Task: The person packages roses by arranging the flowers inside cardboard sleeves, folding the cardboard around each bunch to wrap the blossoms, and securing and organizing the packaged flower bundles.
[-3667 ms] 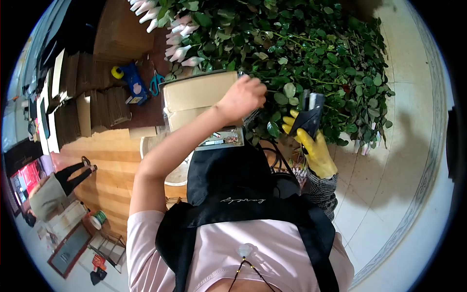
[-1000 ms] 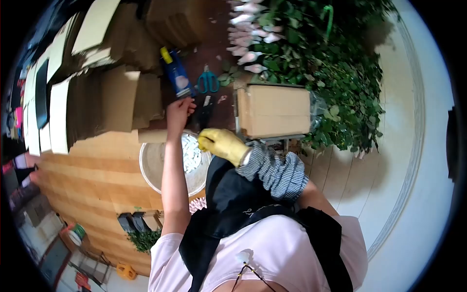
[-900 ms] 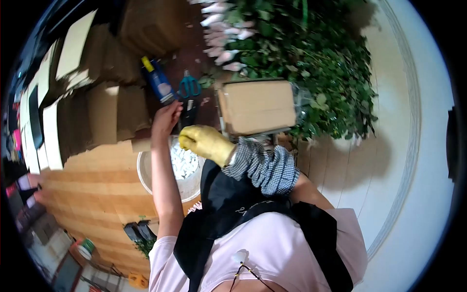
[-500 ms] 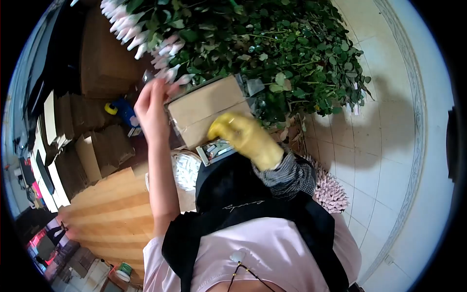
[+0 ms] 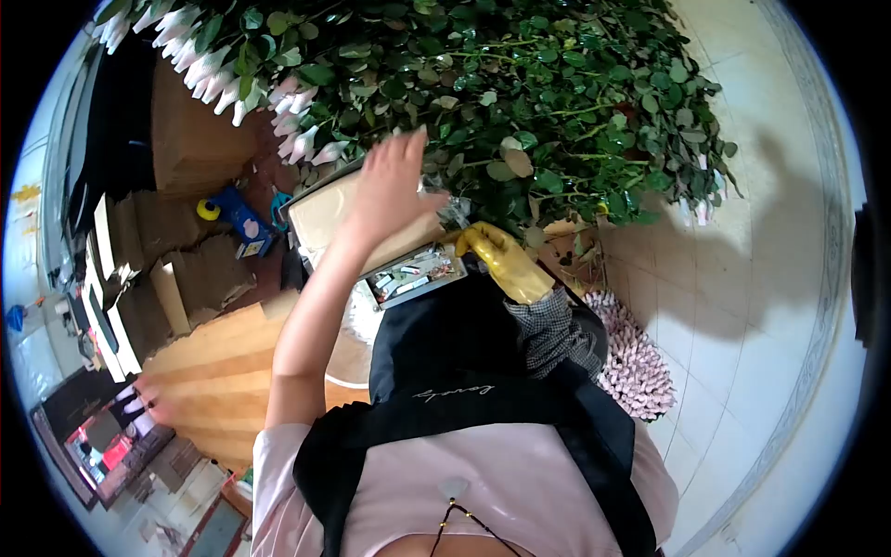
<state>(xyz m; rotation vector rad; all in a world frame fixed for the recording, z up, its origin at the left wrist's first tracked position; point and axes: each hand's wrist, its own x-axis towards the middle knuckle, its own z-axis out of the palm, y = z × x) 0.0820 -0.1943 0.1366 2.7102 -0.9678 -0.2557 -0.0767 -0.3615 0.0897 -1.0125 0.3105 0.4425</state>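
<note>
My left hand (image 5: 394, 190), bare, is over a tan cardboard surface (image 5: 320, 212) with its fingers stretched out toward the leafy stems (image 5: 557, 111). It shows nothing in its grasp. My right hand (image 5: 506, 265) wears a yellow rubber glove, its fingers curled at the right end of a shallow grey tray (image 5: 423, 291). Whether those fingers pinch anything is hidden. Small white pieces and bits of green lie in the tray, just in front of my black apron (image 5: 427, 334). Pale pink flower heads in white netting (image 5: 209, 79) hang at the left end of the stems.
Folded cardboard (image 5: 200, 283) and a brown box (image 5: 200, 130) stand at the left, near a blue-and-yellow object (image 5: 243, 223) and teal-handled scissors (image 5: 280, 209). A pile of pink netted heads (image 5: 640, 367) is at my right. White tiles (image 5: 733, 278) extend beyond.
My left hand has moved right, from the cardboard's left edge to over it, its fingers now extended. My gloved right hand has shifted right, off the cardboard, uncovering more of the tray.
</note>
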